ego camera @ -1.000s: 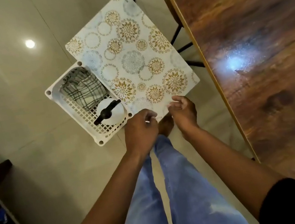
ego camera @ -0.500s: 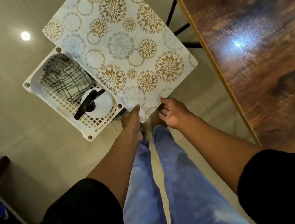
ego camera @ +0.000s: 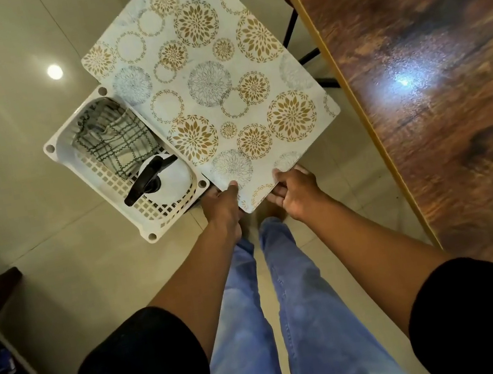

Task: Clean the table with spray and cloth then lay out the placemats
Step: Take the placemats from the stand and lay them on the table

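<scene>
Head view, taken from the placemat point(ego camera: 209, 94) outward. Nearest, the left hand point(ego camera: 221, 207) pinches its near corner, thumb on top; the right hand point(ego camera: 294, 193) grips the same near edge just beside it, fingers curled under. The placemat lies flat and level, apparently on a seat or stand hidden beneath. It looks thin, light and semi-stiff, likely smooth; edge holds suit it. Touching its left side stands a white basket point(ego camera: 66, 142) holding spray bottle point(ego camera: 159, 179) and checked cloth point(ego camera: 111, 138). Right of it, the wooden table point(ego camera: 438, 87).
</scene>
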Demonstrator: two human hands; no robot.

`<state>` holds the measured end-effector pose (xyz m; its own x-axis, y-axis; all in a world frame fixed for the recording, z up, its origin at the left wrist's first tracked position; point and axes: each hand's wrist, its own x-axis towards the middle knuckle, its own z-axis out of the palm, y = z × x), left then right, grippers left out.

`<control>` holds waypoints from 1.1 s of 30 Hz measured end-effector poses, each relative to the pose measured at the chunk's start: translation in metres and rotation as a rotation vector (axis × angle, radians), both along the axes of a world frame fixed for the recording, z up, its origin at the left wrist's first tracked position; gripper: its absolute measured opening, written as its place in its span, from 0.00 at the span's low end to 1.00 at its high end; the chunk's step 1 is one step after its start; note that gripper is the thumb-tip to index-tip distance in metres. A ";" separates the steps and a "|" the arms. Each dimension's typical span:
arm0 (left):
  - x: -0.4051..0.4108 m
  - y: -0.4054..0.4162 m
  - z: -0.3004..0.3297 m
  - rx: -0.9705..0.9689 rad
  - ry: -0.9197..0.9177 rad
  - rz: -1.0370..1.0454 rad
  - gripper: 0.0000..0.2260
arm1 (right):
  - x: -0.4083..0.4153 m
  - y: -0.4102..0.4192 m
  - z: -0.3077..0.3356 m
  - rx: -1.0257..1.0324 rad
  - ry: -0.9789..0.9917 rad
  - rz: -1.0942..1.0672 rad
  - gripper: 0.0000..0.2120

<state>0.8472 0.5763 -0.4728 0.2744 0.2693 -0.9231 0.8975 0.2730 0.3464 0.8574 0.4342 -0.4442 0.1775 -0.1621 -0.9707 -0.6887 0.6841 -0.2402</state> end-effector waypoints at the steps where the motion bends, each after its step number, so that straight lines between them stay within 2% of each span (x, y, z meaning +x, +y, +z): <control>1: -0.001 0.001 0.003 0.008 -0.004 -0.018 0.05 | -0.001 -0.002 0.003 -0.004 -0.010 -0.008 0.20; 6: -0.004 -0.001 0.013 0.014 -0.016 -0.061 0.07 | -0.004 -0.005 0.022 -0.022 -0.023 -0.024 0.24; 8: -0.003 -0.004 0.023 0.016 0.021 -0.066 0.16 | -0.003 -0.007 0.033 -0.052 -0.010 -0.007 0.24; 11: 0.000 -0.010 0.037 -0.031 0.057 -0.067 0.08 | -0.004 -0.013 0.041 -0.098 0.000 0.027 0.25; 15: 0.000 -0.017 0.042 -0.025 0.033 -0.128 0.09 | -0.004 -0.019 0.043 -0.118 -0.001 0.006 0.23; 18: -0.005 -0.016 0.039 0.061 -0.031 -0.232 0.11 | -0.005 -0.018 0.047 -0.099 0.009 -0.018 0.22; 20: -0.005 -0.016 0.056 0.132 -0.099 -0.306 0.07 | -0.007 -0.016 0.052 -0.071 0.024 -0.047 0.22; 22: 0.001 -0.017 0.096 0.187 -0.194 -0.390 0.03 | -0.008 -0.014 0.063 -0.050 0.036 -0.054 0.20; 24: 0.008 -0.015 0.127 0.222 -0.285 -0.433 0.07 | -0.006 -0.006 0.076 -0.037 0.044 -0.022 0.18; 26: 0.015 -0.010 0.148 0.294 -0.366 -0.465 0.05 | 0.000 0.005 0.090 -0.031 0.046 0.018 0.17; 31: 0.040 0.008 0.205 0.381 -0.463 -0.519 0.03 | 0.022 0.031 0.134 0.065 -0.044 -0.009 0.15; 32: 0.046 0.013 0.216 0.375 -0.486 -0.518 0.04 | 0.027 0.036 0.145 0.091 -0.063 -0.006 0.15; 33: 0.053 0.018 0.227 0.375 -0.499 -0.499 0.10 | 0.032 0.040 0.157 0.106 -0.073 0.002 0.14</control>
<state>0.9006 0.5942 -0.2459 0.8014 0.2736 -0.5319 0.5978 -0.3343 0.7287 0.8891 0.4746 -0.2867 0.2484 -0.0587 -0.9669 -0.6737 0.7067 -0.2160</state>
